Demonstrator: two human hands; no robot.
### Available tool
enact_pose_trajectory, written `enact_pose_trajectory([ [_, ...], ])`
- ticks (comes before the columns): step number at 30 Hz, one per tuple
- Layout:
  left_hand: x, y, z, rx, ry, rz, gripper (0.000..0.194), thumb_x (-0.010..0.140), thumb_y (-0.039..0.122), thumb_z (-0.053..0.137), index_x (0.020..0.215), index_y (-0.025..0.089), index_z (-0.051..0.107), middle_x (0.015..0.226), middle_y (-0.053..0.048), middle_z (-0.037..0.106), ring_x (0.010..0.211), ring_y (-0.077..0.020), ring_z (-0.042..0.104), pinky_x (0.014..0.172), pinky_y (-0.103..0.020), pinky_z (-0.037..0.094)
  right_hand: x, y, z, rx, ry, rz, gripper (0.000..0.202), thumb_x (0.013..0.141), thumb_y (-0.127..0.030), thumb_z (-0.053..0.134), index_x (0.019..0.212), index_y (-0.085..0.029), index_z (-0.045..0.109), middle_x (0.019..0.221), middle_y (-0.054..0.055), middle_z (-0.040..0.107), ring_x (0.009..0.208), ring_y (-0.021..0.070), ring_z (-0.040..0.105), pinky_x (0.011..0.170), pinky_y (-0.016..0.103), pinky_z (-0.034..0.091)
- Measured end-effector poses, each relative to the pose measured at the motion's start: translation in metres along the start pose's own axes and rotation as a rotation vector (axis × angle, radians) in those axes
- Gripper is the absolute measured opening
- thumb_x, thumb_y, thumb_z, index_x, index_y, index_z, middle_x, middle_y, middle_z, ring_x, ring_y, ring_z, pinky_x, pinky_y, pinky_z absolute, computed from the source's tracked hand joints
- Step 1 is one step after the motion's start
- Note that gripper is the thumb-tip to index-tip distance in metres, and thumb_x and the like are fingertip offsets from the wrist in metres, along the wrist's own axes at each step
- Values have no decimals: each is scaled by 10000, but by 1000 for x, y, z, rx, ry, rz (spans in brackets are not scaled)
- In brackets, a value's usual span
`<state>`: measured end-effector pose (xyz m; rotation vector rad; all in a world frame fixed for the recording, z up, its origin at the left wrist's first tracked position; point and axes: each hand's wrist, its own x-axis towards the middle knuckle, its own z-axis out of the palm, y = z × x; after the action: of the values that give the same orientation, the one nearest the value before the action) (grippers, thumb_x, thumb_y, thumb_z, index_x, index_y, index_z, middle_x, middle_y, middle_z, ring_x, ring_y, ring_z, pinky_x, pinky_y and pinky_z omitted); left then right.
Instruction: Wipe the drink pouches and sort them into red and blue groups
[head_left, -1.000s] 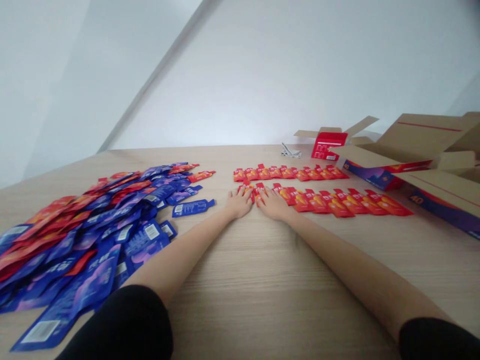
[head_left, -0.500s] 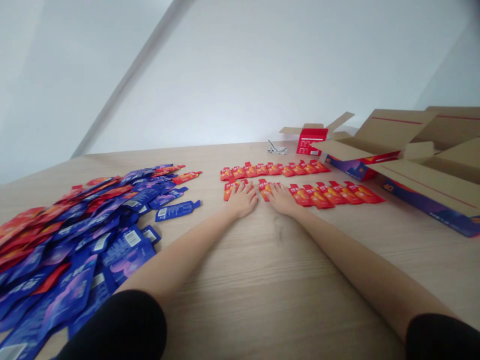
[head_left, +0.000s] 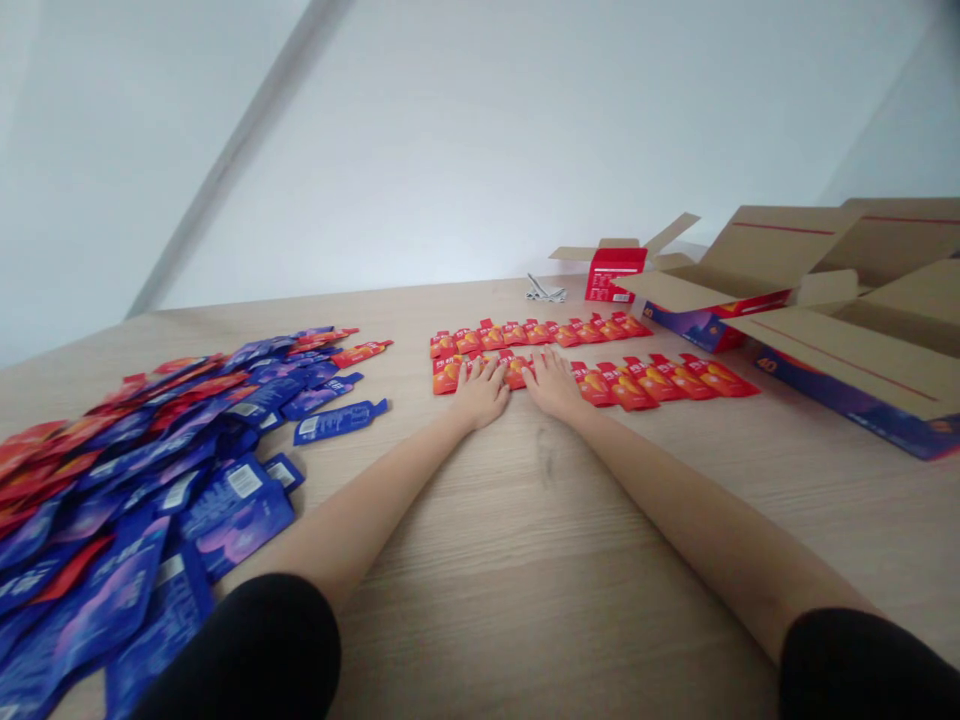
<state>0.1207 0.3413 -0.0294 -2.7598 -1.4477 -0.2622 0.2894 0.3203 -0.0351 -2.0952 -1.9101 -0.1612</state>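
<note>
Two overlapping rows of red-orange pouches lie flat on the table, a back row (head_left: 525, 335) and a front row (head_left: 660, 380). On the front row's left part rests my left hand (head_left: 480, 392), open, palm down with its fingers spread over the pouches. My right hand (head_left: 553, 384) lies just beside it, also open and flat, fingers touching pouches of the same row. A red pouch (head_left: 516, 369) shows between the two hands. The pouches beneath my fingers are partly hidden.
A big heap of blue and red pouches (head_left: 180, 450) covers the left side, with a single blue pouch (head_left: 341, 421) at its edge. Open cardboard boxes (head_left: 847, 400) stand at the right. Behind are a small red box (head_left: 615, 275) and a folded striped item (head_left: 545, 290).
The view has shifted slightly, so the scene sits further left. My right hand has moved a little relative to the pouches; both hands stay flat on the front row.
</note>
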Motion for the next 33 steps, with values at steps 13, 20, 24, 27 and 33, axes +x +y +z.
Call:
enact_pose_trajectory([
  [13,31,105,15,-40,-28,238,610,988,491,226,1556,270,248,1648,-6,149,1509,-304,102,1211,-517,68,-61,172,-45,-131,112,252,889,908,-703,249,1574,-121,162,1641,163,98,1473,420,131,1177,576,110],
  [20,47,107,22,-42,-88,162,640,974,562,194,1545,286,286,1615,-36,269,1489,-357,163,1186,-591,59,-55,218,-30,-37,-129,298,937,844,-811,241,1583,-240,169,1641,130,134,1475,397,162,1130,653,179],
  [24,47,112,18,-51,-80,147,646,958,634,196,1543,369,259,1626,-17,236,1487,-385,149,1172,-616,23,-48,215,-25,-63,-165,291,938,828,-837,233,1565,-258,250,1637,133,155,1479,381,164,1131,651,168],
  [27,47,124,20,-71,-68,129,695,930,704,172,1549,392,220,1647,-24,156,1481,-427,125,1162,-633,50,-46,214,-26,-59,-144,278,915,844,-819,230,1561,-251,266,1630,142,177,1480,373,168,1142,619,176],
  [33,58,146,28,-94,-92,99,759,867,795,204,1526,424,273,1641,-30,179,1463,-467,151,1132,-686,74,-37,212,-22,-57,-130,261,860,871,-777,229,1555,-258,286,1625,128,208,1475,371,180,1146,594,185],
])
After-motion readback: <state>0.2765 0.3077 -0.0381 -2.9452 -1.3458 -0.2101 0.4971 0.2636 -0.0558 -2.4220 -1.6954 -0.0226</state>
